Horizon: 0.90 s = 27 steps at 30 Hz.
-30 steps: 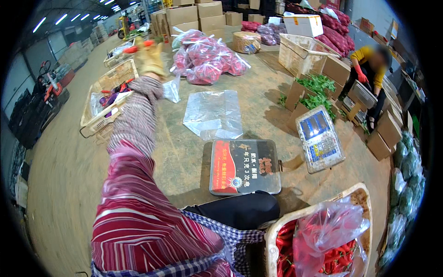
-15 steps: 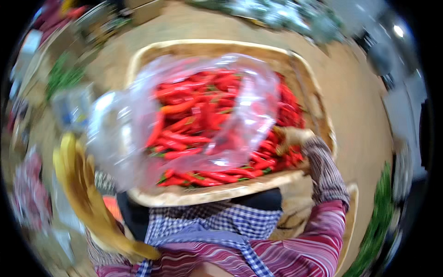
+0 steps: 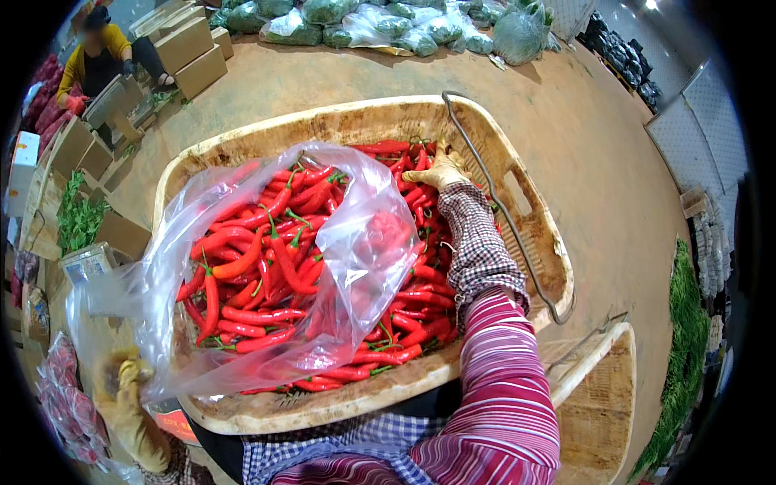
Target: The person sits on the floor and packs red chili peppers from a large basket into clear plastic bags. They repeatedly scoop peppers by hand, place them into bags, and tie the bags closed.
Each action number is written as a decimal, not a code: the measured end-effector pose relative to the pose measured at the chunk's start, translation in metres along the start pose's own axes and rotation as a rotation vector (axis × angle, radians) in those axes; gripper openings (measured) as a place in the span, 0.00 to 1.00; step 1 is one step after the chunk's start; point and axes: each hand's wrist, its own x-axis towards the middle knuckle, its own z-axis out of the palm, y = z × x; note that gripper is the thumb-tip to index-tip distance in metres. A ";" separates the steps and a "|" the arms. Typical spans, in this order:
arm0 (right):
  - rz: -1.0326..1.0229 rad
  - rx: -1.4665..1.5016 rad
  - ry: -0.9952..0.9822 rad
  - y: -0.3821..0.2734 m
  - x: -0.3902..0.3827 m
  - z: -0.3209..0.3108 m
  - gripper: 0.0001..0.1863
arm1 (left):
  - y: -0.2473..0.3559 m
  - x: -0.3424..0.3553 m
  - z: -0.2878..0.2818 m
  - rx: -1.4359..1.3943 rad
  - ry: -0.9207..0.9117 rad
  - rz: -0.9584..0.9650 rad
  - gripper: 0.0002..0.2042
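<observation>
One woven basket (image 3: 517, 210), wide and shallow, heaped with red chillies (image 3: 404, 323), too many to count. One clear plastic bag (image 3: 356, 242), draped over the heap, part-filled. Step judged: bagging chillies; next calls for a scoop toward the bag mouth. Left hand (image 3: 129, 396), gloved, clamped on bag edge. Right hand (image 3: 440, 171), gloved, fingers together, resting on chillies at far side.

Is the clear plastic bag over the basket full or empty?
Empty, as far as shows: the clear plastic bag lies spread over the peppers, gripped by the left hand.
</observation>
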 end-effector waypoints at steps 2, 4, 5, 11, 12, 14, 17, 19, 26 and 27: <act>0.031 0.010 -0.002 0.007 0.013 -0.003 0.64 | -0.003 -0.004 -0.014 -0.159 0.032 -0.022 0.22; -0.059 0.068 0.019 0.014 0.026 -0.004 0.40 | -0.002 -0.004 -0.018 -0.449 -0.060 0.091 0.18; -0.079 0.125 -0.015 0.024 0.037 -0.008 0.30 | 0.000 -0.005 -0.012 -0.681 -0.202 0.144 0.18; -0.140 0.117 0.212 0.039 0.028 0.022 0.40 | -0.005 0.015 0.000 -0.968 -0.512 0.329 0.24; -0.147 0.218 0.125 0.045 0.029 0.020 0.43 | 0.000 0.016 0.008 -0.929 -0.511 0.359 0.25; -0.076 0.527 -0.144 0.042 0.026 0.009 0.43 | -0.011 0.017 0.005 -0.903 -0.340 0.415 0.27; -0.040 0.196 0.086 0.037 0.014 0.009 0.42 | -0.025 0.023 -0.007 0.044 0.016 0.439 0.26; -0.092 0.257 0.062 0.034 -0.002 0.005 0.39 | -0.005 0.017 0.009 -0.115 -0.082 0.467 0.25; -0.396 0.821 0.236 0.028 -0.055 -0.027 0.25 | 0.021 0.010 0.023 -0.787 -0.219 0.418 0.25; -0.467 0.888 0.256 0.024 -0.066 -0.042 0.25 | 0.027 0.015 0.024 -0.834 0.009 0.255 0.26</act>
